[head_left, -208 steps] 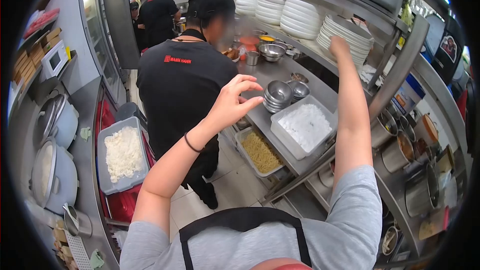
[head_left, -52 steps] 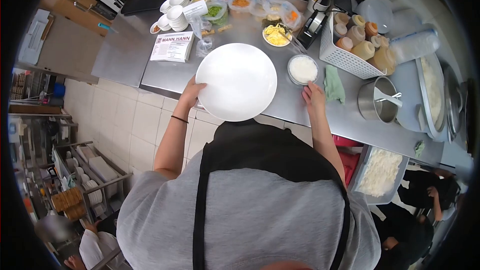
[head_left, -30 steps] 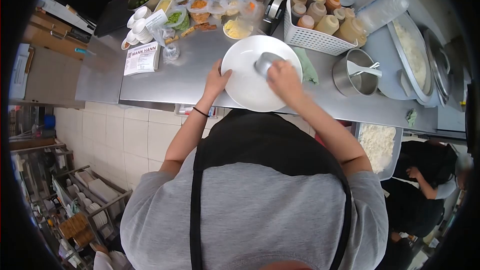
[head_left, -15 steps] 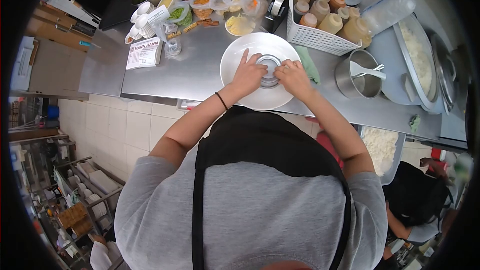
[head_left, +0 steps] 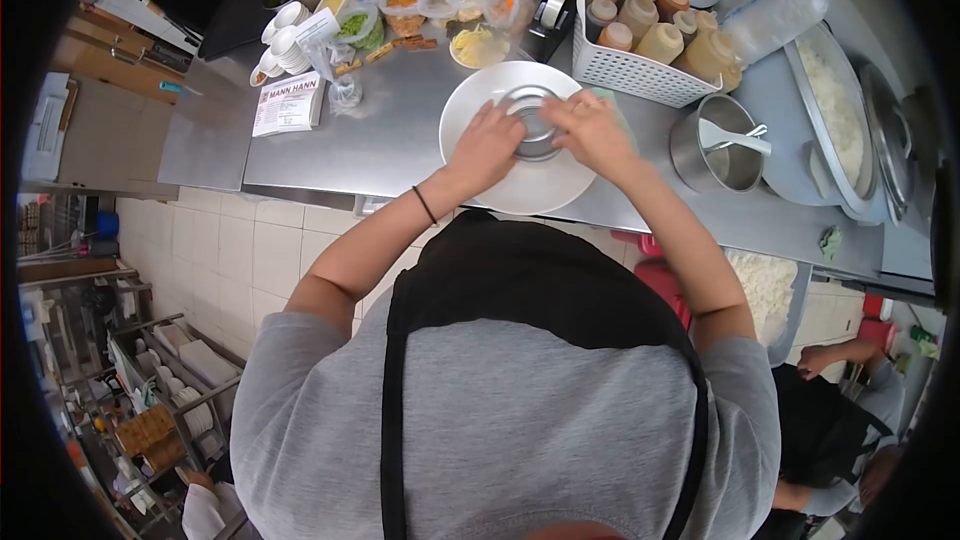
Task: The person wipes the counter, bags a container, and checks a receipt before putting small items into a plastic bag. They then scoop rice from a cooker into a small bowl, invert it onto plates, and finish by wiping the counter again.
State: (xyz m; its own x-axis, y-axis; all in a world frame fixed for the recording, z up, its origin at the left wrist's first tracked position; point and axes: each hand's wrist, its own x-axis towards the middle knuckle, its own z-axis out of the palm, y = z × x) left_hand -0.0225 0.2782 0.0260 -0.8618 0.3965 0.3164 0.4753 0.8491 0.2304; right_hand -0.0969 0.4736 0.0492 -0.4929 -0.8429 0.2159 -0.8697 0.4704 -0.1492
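A large white plate (head_left: 548, 188) lies near the front edge of the steel counter. In its middle sits a round metal dish or mould (head_left: 537, 130), slightly smeared by motion; what lies under it is hidden. My left hand (head_left: 486, 145) grips its left side, fingers bent over the rim. On the opposite side my right hand (head_left: 594, 132) holds the rim, with a ring on one finger. A green cloth (head_left: 618, 118) lies partly hidden behind my right hand and the plate.
A white basket of sauce bottles (head_left: 640, 78) stands behind on the right. Beside it are a steel pot (head_left: 700, 155) with a white paddle and a large rice container (head_left: 840, 120). Bagged ingredients (head_left: 405, 0) and a box (head_left: 288, 105) are at left. Another person (head_left: 840, 410) is lower right.
Both hands have shifted their grip on the metal dish, which now looks blurred and tilted. The plate has moved slightly. The other person at lower right has changed position.
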